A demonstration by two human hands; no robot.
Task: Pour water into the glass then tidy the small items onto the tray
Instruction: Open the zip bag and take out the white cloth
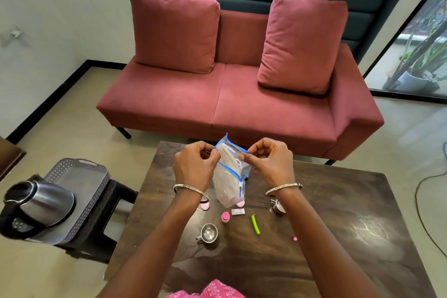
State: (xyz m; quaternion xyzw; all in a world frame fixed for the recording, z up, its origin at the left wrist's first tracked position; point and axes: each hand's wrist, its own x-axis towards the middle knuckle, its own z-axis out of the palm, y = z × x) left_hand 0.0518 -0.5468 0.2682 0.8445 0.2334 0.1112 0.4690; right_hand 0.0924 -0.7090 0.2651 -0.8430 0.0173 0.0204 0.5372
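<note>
Your left grip (196,164) and right grip (271,162) each pinch the blue-edged mouth of the zip bag (229,186), upright between them over the dark table (338,213) — tray (79,184) with kettle (46,201) to the left, red sofa (229,94) beyond.

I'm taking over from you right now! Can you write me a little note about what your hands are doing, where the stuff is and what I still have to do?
Left hand and right hand: each pinches the mouth of the clear zip bag, held above the table.
Kettle: on the grey tray, on a stool left of the table.
On the table: near metal cup, far metal cup, pink-capped bottle, white packet, green clip.
Done: no small item is on the tray; whether water was poured cannot be told.
Left: move the small items onto the tray.
</note>
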